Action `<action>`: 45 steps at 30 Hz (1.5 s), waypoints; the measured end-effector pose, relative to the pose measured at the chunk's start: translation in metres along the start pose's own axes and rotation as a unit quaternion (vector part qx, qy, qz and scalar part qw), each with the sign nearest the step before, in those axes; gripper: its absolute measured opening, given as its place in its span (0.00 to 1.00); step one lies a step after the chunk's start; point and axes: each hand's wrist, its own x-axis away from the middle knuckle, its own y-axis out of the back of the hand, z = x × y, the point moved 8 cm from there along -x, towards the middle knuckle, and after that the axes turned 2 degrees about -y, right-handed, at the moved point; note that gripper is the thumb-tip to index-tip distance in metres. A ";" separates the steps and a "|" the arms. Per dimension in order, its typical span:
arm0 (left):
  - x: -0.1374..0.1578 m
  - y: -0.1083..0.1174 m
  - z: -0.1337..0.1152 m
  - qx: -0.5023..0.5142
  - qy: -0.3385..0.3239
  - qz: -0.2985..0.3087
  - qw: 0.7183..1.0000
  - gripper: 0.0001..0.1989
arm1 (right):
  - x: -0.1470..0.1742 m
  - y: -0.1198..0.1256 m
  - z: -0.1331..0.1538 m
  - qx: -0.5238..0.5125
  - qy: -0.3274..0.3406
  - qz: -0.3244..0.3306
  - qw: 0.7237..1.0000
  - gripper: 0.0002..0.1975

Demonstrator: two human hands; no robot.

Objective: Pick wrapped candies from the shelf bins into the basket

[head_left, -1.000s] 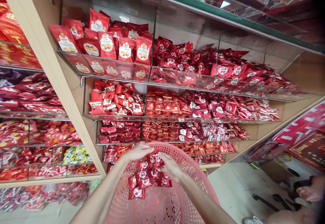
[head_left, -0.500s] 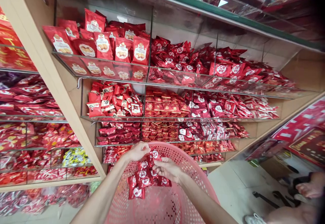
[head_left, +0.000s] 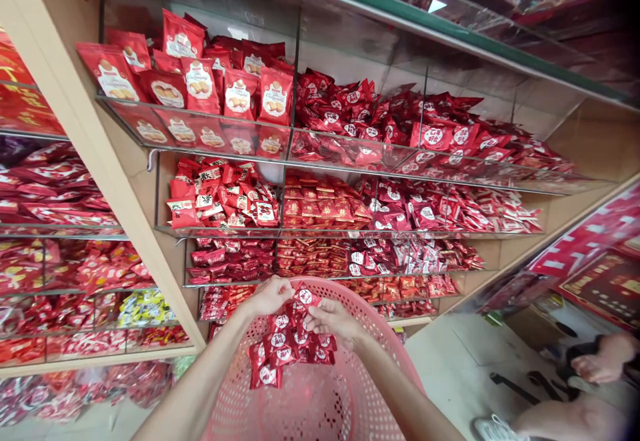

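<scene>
A pink perforated plastic basket (head_left: 385, 347) stands below me in front of the shelves. Several small red candy packets (head_left: 277, 341) with white round labels hang together in a cluster inside its upper part. My left hand (head_left: 273, 295) is closed, pinching the top corner of the upper packet (head_left: 304, 296). On the right side of that same packet, my right hand (head_left: 334, 321) is closed too, thumb and fingers gripping its edge. Whether the packets are joined to one another or rest on the basket's inside cannot be made out.
Clear-fronted shelves (head_left: 345, 141) full of red packets rise ahead, with larger biscuit packets (head_left: 200, 84) at upper left. A wooden upright (head_left: 100, 154) divides them from another rack. Yellow packets (head_left: 145, 307) lie low on the left. Another person's hand (head_left: 597, 361) and shoe (head_left: 497, 427) show at lower right.
The view has shifted slightly. Both hands keep hold of the upper packet, which now faces me a little more flatly; the cluster stays over the basket.
</scene>
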 end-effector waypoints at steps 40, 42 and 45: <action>0.017 0.000 -0.017 -0.165 0.075 -0.018 0.983 0.26 | 0.056 -0.011 0.171 0.425 0.269 -0.136 0.854 0.11; 0.018 -0.002 -0.016 -0.170 0.085 -0.007 0.982 0.27 | 0.089 -0.016 0.237 0.421 0.332 -0.162 0.828 0.12; 0.017 0.000 -0.019 -0.161 0.077 0.000 0.984 0.24 | 0.141 -0.026 0.333 0.433 0.462 -0.224 0.740 0.10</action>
